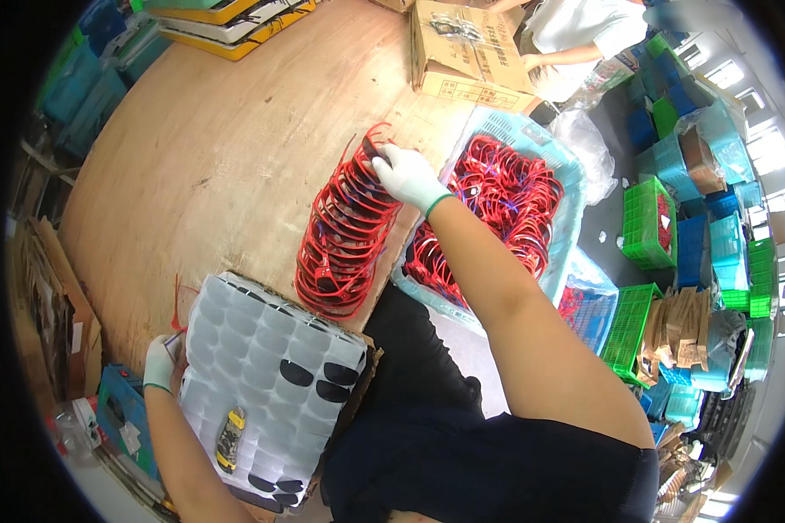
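Observation:
A long row of red glasses frames (344,231) with dark lenses stands packed together on the wooden table in front of me. My right hand (407,177), in a white glove with a green cuff, has its fingers closed on a frame at the row's far end. At the lower left my left hand (160,361), gloved alike, is closed around a thin red glasses frame (177,305), mostly hidden by the fingers. Beside it lies a tray of lenses (253,349) under whitish film, with several bare dark lenses (296,373). A yellow-and-black utility knife (230,438) rests on this tray.
Right of the table, a light-blue basket (572,205) holds many more red frames. A cardboard box (475,57) stands at the far edge, where another person (580,35) works. Yellow and white trays (235,26) are stacked far left. Green crates (645,222) stand at right.

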The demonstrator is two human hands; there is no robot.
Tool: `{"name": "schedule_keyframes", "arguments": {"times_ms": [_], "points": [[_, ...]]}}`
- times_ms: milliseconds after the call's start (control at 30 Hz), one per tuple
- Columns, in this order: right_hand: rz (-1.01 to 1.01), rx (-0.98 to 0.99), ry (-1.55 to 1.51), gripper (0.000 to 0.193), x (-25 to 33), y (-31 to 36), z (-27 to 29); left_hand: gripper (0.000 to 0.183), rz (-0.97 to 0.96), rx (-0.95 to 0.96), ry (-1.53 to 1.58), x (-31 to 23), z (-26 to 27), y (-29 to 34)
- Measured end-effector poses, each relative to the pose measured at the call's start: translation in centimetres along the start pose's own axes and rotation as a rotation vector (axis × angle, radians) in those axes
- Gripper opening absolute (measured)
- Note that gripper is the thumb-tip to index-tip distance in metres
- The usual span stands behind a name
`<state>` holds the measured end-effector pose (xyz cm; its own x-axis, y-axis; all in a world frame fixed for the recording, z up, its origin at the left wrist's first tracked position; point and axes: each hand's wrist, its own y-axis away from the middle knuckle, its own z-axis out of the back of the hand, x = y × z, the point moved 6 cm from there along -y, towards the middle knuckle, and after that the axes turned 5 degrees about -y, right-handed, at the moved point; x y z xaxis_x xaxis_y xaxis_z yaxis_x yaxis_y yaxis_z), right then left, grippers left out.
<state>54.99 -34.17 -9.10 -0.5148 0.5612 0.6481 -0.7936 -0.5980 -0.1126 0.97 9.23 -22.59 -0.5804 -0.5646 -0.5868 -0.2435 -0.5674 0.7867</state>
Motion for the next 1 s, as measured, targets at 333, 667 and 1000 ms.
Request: {"name": "schedule_keyframes", "arguments": {"times_ms": [333, 667, 1000], "points": [[0.180, -0.343, 0.052, 0.038, 4.7, 7.6, 3.8, 0.053, -0.215, 0.157, -0.423, -4.1, -6.8, 13.7], [0.281, -0.274, -0.222, 0.026, 11.5, 18.7, 5.0, 0.052, -0.951, -0.292, -0.437, -9.5, -4.2, 24.0], [0.358, 0.567, -0.810, 0.102, 27.6, 22.0, -6.7, 0.043, -1.058, -0.127, -0.502, -2.5, -13.5, 37.9]]}}
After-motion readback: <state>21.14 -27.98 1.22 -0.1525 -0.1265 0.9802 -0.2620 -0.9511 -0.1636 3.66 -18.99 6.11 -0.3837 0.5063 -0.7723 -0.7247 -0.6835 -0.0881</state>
